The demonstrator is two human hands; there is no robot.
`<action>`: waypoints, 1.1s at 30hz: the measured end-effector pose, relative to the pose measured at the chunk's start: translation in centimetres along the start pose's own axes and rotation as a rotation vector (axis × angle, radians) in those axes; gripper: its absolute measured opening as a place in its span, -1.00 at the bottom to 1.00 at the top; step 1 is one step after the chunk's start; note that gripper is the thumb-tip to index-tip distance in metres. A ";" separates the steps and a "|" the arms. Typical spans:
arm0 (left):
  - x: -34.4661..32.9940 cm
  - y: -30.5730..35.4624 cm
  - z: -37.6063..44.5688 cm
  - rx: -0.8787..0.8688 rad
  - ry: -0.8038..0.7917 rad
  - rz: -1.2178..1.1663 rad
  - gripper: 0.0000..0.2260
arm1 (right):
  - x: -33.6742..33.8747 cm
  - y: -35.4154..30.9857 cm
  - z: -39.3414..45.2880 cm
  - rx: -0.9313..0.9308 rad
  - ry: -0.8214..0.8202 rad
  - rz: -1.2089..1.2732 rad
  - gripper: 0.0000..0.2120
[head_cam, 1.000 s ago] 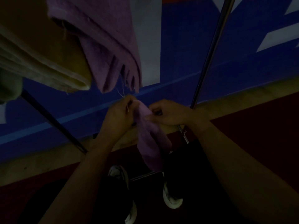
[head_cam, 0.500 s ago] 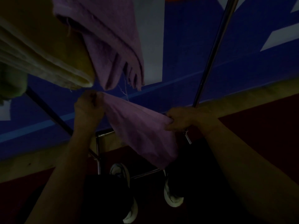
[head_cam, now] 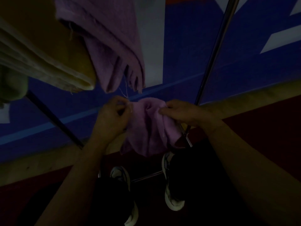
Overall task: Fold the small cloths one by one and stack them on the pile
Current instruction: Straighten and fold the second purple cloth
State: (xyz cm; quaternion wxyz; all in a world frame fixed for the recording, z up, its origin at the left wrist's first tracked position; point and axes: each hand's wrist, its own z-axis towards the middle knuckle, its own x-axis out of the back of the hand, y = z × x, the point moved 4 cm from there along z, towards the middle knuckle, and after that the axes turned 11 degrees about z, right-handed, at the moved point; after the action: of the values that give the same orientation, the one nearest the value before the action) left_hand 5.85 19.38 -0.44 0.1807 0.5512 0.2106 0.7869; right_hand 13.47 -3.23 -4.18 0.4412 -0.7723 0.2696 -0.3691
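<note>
Purple cloth (head_cam: 149,126) bunched, hanging downward lengthwise, left hand (head_cam: 114,115) and right hand (head_cam: 180,111) pinching its top corners

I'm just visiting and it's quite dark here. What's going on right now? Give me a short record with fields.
held item: small purple cloth, bunched, hanging between both hands
left hand: pinches the cloth's left upper edge
right hand: grips the cloth's right upper edge
above: purple folded cloths hanging over an edge, beside yellowish folded cloths
below: the person's shoes on a dark floor
fold state: not yet folded flat
</note>
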 end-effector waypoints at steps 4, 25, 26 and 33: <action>-2.6 3.1 -1.5 0.018 -0.162 -0.144 -0.89 | -0.2 -1.4 0.2 0.039 0.132 0.239 -0.71; -3.6 2.5 -1.3 0.321 -0.159 -0.613 -0.77 | -1.9 -3.3 -0.9 0.057 -0.073 0.702 -0.70; -3.5 2.3 -1.2 0.329 -0.150 -0.641 -0.80 | -2.0 -3.3 -0.9 0.054 -0.099 0.717 -0.58; -3.7 2.3 -0.9 0.385 -0.180 -0.777 -0.83 | -1.7 -3.0 -0.5 0.072 -0.089 0.714 -0.60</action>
State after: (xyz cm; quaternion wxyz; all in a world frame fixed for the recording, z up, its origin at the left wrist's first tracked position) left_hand 6.08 15.44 -2.46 0.3746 0.5210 0.5283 0.5560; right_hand 12.34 -0.79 -1.99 0.5806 -0.6286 0.4897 -0.1670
